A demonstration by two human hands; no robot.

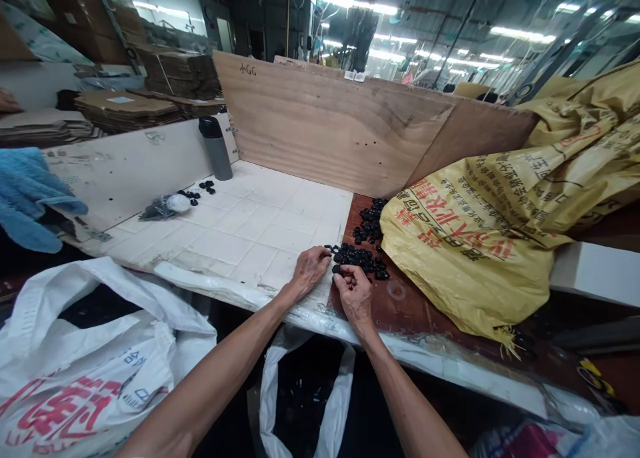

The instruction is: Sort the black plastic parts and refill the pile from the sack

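A heap of small black parts (367, 241) lies on the workbench beside a big yellow sack (500, 211). My left hand (310, 270) rests at the near left edge of the heap, fingertips pinching one black part. My right hand (353, 291) is just beside it, fingers curled around another black part at the heap's near edge. The two hands almost touch.
A white tiled work surface (240, 225) is walled by plywood boards (320, 121). A grey bottle (216, 148) and a few black parts with a plastic bag (167, 206) sit at the far left. White sacks (90, 358) hang below the bench edge. A blue cloth (27, 195) lies left.
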